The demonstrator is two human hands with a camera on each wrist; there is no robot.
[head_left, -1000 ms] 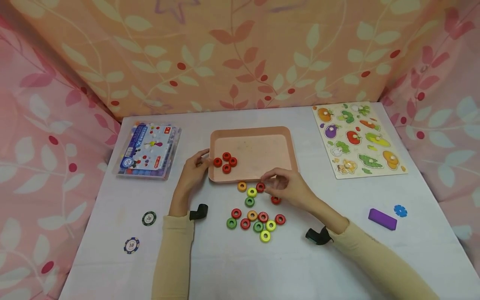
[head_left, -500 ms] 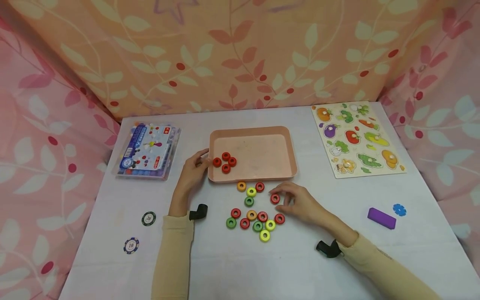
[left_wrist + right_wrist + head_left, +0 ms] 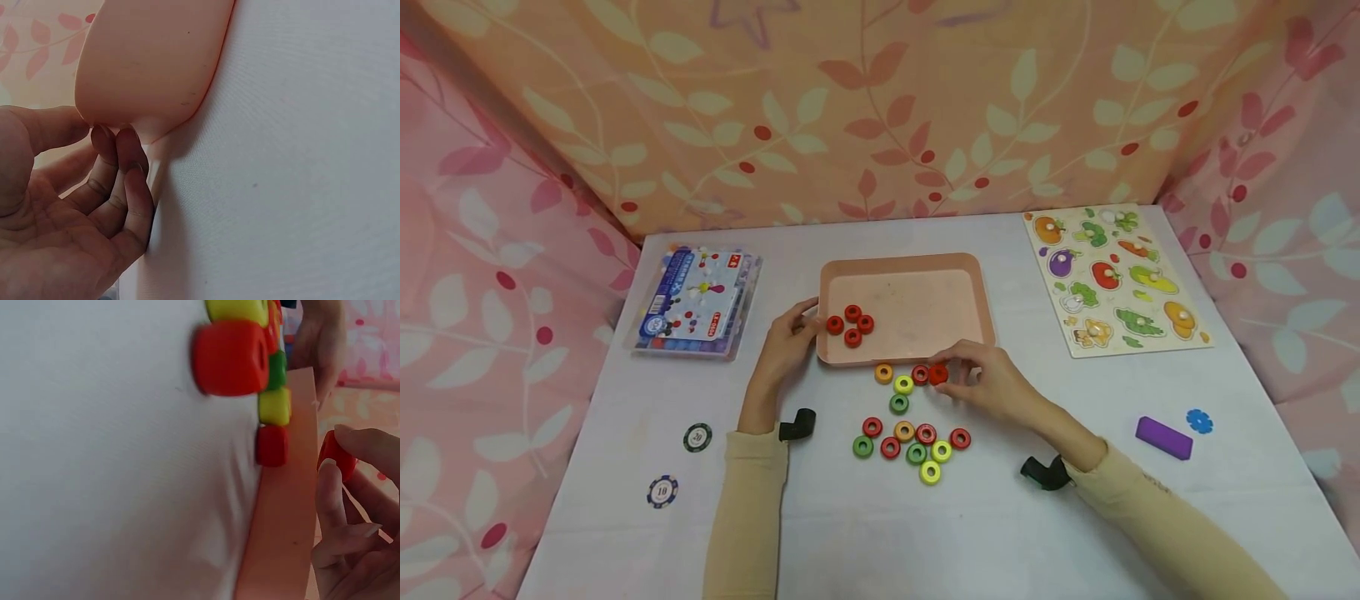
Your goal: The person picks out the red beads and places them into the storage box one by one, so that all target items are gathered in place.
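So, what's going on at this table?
A person's right hand holds a red ring between its fingers, by the near edge of a pinkish tray. The left hand grips the tray's left end. Four red rings lie inside; loose rings in red, orange, yellow and green lie on the white cloth in front.

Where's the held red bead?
In the head view, the held red bead is pinched in the right hand, just right of center, near the tray.

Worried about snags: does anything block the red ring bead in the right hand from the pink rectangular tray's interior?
Only the tray's near wall; the bead appears raised above it. Nothing else visible intervenes.
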